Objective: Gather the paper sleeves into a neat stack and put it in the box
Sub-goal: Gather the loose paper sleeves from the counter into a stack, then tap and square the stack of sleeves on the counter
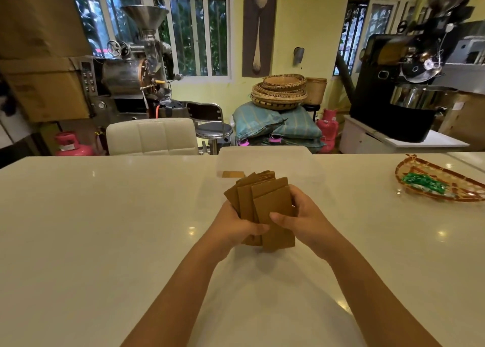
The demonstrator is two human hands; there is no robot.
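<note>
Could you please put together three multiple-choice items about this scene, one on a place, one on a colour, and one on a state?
1. Where is the clear plastic box?
A. Beyond the hands, at the far edge of the table
B. On the white chair
C. Inside the woven tray

2. What colour are the paper sleeves?
A. White
B. Brown
C. Green

3. How do the sleeves stand now?
A. Flat in the box
B. Scattered over the table
C. Held between both hands, fanned and uneven

Answers:
1 A: the box sits on the table behind the sleeves.
2 B: the sleeves are kraft brown.
3 C: the left hand and the right hand grip the bundle, whose top edges are offset.
</note>
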